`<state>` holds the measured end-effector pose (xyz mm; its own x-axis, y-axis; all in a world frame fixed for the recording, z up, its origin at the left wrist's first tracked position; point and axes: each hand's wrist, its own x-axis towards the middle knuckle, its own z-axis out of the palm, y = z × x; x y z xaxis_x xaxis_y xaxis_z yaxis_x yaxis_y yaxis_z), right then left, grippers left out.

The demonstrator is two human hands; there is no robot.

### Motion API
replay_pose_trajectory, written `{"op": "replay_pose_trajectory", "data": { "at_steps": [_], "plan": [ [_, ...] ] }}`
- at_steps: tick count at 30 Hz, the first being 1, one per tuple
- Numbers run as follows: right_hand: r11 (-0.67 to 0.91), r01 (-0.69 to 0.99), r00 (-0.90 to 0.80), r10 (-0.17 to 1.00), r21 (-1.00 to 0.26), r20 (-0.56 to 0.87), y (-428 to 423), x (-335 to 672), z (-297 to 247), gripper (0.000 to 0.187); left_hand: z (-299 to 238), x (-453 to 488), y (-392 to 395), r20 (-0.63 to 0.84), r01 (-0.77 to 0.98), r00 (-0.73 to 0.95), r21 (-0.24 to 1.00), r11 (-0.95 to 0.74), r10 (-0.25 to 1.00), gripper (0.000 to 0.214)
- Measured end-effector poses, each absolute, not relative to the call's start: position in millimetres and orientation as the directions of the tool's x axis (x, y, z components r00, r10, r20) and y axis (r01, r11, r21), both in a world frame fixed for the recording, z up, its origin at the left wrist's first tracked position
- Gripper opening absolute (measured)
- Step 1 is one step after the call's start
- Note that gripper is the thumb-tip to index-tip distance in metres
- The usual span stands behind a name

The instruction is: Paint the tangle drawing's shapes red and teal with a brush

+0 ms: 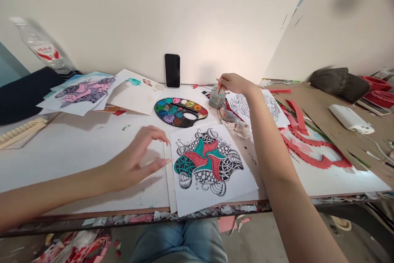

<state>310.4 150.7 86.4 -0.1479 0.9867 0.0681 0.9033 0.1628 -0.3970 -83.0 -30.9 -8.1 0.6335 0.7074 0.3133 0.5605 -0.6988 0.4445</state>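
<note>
My right hand (234,83) reaches to the back of the table and pinches a thin paintbrush (219,88), its tip dipped in a small glass water jar (217,97). My left hand (140,157) rests open on the table, fingertips at the left edge of a patterned drawing sheet (212,168) partly painted red and teal. An oval paint palette (181,111) with several colours lies between the sheet and the jar.
A black phone (172,70) leans upright on the wall. Painted sheets (81,92) lie at back left under a plastic bottle (43,47). Another line drawing (273,109), a crumpled rag (235,125), red paper scraps (310,148), a white device (351,118) and cardboard lie right.
</note>
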Motion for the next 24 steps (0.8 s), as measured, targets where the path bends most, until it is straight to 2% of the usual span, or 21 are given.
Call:
{"op": "replay_pose_trajectory", "data": {
  "at_steps": [5,11,17,20,24],
  "plan": [
    [0.144,0.884,-0.136,0.989,-0.445,0.050,149.8,312.6,86.0,0.046,-43.6,-70.1,-5.7,0.337,0.532,0.638,0.457,-0.713,0.692,0.054],
    [0.159,0.840,-0.170,0.985,-0.519,0.027,146.6,311.8,85.0,0.048,-57.7,-76.2,10.2,0.248,0.554,0.637,0.510,-0.657,0.730,0.059],
    [0.125,0.856,-0.141,0.990,-0.502,0.006,151.4,320.3,83.0,0.051,-65.1,-82.8,12.6,0.206,0.533,0.649,0.564,-0.630,0.733,0.050],
    [0.143,0.835,-0.155,0.988,-0.531,0.023,152.1,321.1,81.6,0.050,-66.1,-80.9,11.6,0.216,0.516,0.669,0.554,-0.654,0.711,0.046],
    [0.128,0.854,-0.125,0.991,-0.505,0.040,151.9,322.3,80.7,0.054,-62.8,-79.1,9.7,0.231,0.486,0.714,0.517,-0.705,0.661,0.045]
  ]
}}
